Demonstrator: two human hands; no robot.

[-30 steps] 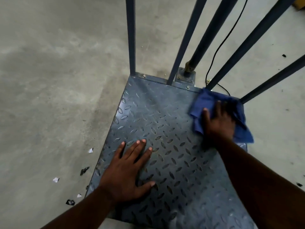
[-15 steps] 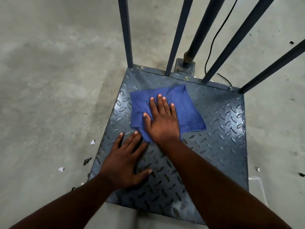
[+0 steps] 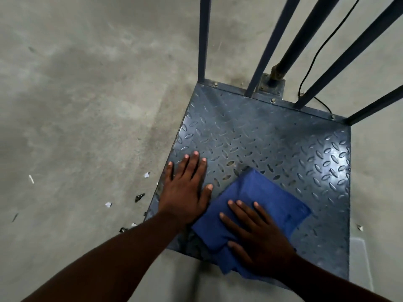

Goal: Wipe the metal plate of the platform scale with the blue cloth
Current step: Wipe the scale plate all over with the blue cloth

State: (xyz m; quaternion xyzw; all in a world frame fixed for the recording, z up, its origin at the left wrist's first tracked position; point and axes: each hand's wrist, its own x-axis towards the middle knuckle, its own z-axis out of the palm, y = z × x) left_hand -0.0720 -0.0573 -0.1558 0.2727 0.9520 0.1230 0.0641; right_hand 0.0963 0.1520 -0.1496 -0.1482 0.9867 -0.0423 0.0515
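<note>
Two hands down: right hand (image 3: 259,238), fingers flat, presses blue cloth (image 3: 261,199) at the metal plate (image 3: 272,144) near edge; left hand (image 3: 187,190) splayed alongside; unwiped plate lies ahead-right.

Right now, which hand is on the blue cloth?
The right hand lies flat on the blue cloth. The left hand rests on the bare metal plate beside it.

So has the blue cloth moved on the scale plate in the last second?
Yes. The blue cloth went from the railing end to the plate's near edge.
</note>
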